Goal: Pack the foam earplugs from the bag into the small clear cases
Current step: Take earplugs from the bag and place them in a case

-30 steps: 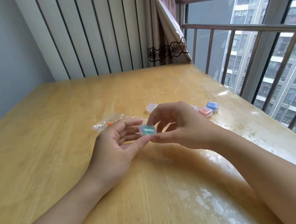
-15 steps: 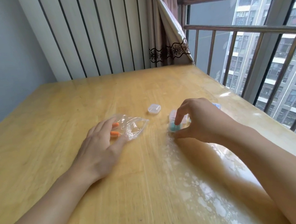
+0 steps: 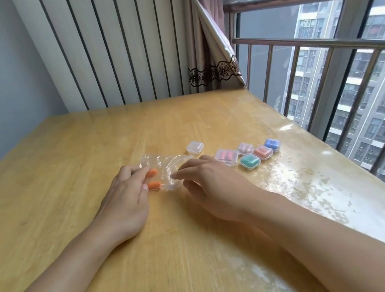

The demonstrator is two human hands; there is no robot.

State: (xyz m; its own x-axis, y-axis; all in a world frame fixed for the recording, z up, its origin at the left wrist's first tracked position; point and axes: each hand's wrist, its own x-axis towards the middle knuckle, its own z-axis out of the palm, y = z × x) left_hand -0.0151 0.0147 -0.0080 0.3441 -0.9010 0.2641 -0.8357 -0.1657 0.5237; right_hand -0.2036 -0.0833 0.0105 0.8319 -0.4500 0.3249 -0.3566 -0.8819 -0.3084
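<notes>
Earplugs: two orange earplugs (image 3: 153,181) inside clear bag (image 3: 165,172), flat on wooden table (image 3: 63,166), head view.
Left hand (image 3: 126,201): palm down, fingers flat on bag's left end, fingertips just beside the plugs; not curled round anything.
Right hand (image 3: 211,185): fingers extended, relaxed, tips touching bag's right edge.
Cases: empty clear case (image 3: 195,147) behind bag; filled cases (image 3: 248,154) clustered right of right hand.

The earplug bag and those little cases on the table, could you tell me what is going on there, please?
A person is packing foam earplugs into small clear cases. Both hands are on the clear bag: the left hand presses it down by the two orange earplugs left inside, the right hand reaches its open end. Five filled cases sit to the right; one empty case waits behind.
</notes>
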